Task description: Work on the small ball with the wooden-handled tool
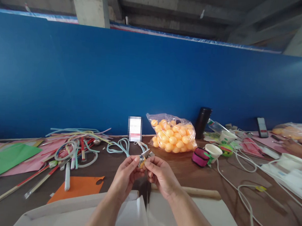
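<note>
My left hand [129,172] is closed, its thumb and fingers pinching a small shiny silver ball [141,159]. A yellowish piece shows at the ball's lower edge, partly covered by fingertips. My right hand [160,174] is closed close beside it, thumb against the fingers, near a small greyish piece [149,155] whose kind I cannot make out. Both hands are above the brown table [173,175]. Behind them lie a coiled light blue cord [119,146] and an upright white card [135,129].
A clear bag of orange balls [173,134] lies behind my right hand. To its right stand a black bottle [203,124], a pink pouch [199,157] and a paper cup [213,152]. White cables [245,199] cross the right side. Tubes [74,149] and coloured paper [14,158] lie left.
</note>
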{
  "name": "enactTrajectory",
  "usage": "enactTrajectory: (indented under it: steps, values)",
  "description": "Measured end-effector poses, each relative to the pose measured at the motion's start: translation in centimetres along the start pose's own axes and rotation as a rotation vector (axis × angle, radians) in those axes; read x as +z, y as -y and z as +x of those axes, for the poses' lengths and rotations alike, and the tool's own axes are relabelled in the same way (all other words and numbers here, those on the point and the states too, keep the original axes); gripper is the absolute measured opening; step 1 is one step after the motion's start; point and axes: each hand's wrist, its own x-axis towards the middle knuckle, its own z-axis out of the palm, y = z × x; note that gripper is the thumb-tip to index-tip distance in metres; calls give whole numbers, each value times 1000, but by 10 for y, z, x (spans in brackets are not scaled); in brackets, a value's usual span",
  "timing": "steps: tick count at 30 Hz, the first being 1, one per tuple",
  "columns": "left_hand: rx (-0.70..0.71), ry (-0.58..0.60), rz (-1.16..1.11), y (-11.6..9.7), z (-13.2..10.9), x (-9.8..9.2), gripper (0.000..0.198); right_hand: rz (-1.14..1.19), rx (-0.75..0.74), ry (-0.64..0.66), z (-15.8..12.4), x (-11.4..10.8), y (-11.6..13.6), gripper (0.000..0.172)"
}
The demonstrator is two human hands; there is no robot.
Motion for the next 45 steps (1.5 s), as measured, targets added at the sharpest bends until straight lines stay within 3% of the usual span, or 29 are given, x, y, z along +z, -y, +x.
enactTrajectory:
  steps: [27,45]
  values:
    - [54,-3,38,0,-1,1,28,-26,-37,-25,2,-1,-4,25]
    - [79,-35,126,6,0,-1,30,-119,-14,-38,2,-1,-1,38]
